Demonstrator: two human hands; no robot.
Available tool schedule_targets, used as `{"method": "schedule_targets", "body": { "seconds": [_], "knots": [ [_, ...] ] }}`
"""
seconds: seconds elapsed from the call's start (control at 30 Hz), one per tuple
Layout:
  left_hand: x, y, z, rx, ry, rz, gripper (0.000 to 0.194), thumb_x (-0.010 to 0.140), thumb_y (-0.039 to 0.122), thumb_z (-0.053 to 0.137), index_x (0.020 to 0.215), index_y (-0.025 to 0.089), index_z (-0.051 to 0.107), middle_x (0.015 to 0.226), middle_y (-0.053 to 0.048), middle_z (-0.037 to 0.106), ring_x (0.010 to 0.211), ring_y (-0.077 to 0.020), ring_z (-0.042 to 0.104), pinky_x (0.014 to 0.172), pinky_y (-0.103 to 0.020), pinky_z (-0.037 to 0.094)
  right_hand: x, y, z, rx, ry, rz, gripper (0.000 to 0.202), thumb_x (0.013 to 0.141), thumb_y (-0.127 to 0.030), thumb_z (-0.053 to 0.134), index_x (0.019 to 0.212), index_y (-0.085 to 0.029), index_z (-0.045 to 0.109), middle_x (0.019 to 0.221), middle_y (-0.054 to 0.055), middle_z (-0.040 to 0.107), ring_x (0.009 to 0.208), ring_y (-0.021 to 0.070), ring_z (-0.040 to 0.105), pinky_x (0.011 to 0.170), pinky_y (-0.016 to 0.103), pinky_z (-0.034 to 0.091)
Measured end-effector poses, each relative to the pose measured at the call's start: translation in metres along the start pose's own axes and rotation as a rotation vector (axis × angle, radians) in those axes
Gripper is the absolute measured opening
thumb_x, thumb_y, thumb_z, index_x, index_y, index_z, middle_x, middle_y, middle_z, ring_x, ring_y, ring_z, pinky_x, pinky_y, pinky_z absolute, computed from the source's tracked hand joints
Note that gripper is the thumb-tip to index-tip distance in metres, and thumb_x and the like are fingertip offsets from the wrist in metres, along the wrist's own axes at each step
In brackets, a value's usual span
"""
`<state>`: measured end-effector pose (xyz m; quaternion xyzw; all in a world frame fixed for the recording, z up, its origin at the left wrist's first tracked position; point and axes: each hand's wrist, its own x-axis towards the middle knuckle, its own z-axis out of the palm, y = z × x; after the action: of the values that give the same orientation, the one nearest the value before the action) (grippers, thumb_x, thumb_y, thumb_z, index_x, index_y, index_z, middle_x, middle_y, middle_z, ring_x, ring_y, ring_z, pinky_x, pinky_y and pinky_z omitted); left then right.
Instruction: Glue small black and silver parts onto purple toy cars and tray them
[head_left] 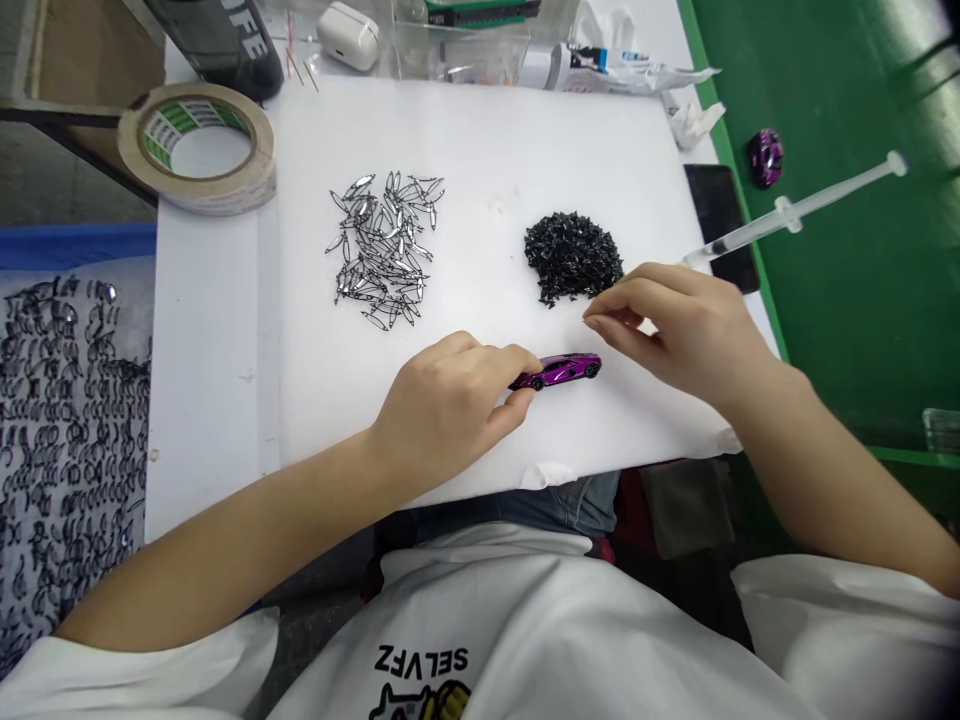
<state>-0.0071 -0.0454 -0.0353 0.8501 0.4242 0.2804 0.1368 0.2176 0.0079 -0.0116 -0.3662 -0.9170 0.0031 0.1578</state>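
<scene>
White shirt (525, 630) at six o'clock, the left hand (450, 402) pinches the purple toy car (564, 371); the right hand (690, 325) is pinched nearly closed, its contents unclear. Black pieces (572, 252) lie at the car's twelve o'clock, silvery pieces (382, 252) at ten.

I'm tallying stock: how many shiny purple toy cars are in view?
2. One shiny purple toy car is held by the left hand over the white board; another is on the green surface at right.
</scene>
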Motion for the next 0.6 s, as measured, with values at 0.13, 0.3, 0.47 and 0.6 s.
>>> {"method": "schedule_targets", "body": {
  "seconds": [0.13,0.3,0.47,0.6],
  "knots": [
    [0.0,0.0,-0.001,0.004,-0.019,-0.021,0.014,0.083,0.022,0.055,0.093,0.018,0.064,0.071,0.003,0.066,0.068,-0.0145,0.057,0.062,-0.026,0.045,-0.008,-0.031,-0.001,-0.08,0.153,-0.041,0.014,0.083,-0.028,0.055,0.073,-0.022,0.063,0.062,0.002,0.062,0.057,0.0119,0.056,0.052,0.025,0.046],
    [0.001,0.0,-0.001,-0.001,-0.031,-0.03,0.015,0.084,0.023,0.053,0.094,0.017,0.063,0.077,0.003,0.068,0.07,-0.015,0.057,0.065,-0.027,0.045,-0.012,-0.039,0.009,-0.198,0.216,-0.231,0.008,0.079,-0.027,0.061,0.073,-0.024,0.065,0.058,-0.001,0.063,0.05,0.0099,0.053,0.048,0.023,0.044],
    [0.001,0.0,-0.001,-0.009,-0.028,-0.035,0.015,0.084,0.023,0.053,0.094,0.017,0.063,0.076,0.003,0.068,0.07,-0.0149,0.057,0.064,-0.027,0.045,-0.011,-0.033,0.014,-0.203,0.29,-0.321,0.003,0.075,-0.023,0.066,0.078,-0.023,0.064,0.057,-0.003,0.062,0.051,0.0091,0.051,0.049,0.022,0.044],
    [0.001,0.0,0.0,-0.008,-0.021,-0.031,0.015,0.084,0.023,0.053,0.093,0.017,0.063,0.076,0.003,0.067,0.069,-0.0148,0.057,0.064,-0.027,0.045,-0.012,-0.033,0.015,-0.171,0.309,-0.345,0.011,0.071,-0.02,0.07,0.081,-0.022,0.064,0.057,-0.003,0.061,0.052,0.0093,0.05,0.049,0.022,0.045]
  ]
}}
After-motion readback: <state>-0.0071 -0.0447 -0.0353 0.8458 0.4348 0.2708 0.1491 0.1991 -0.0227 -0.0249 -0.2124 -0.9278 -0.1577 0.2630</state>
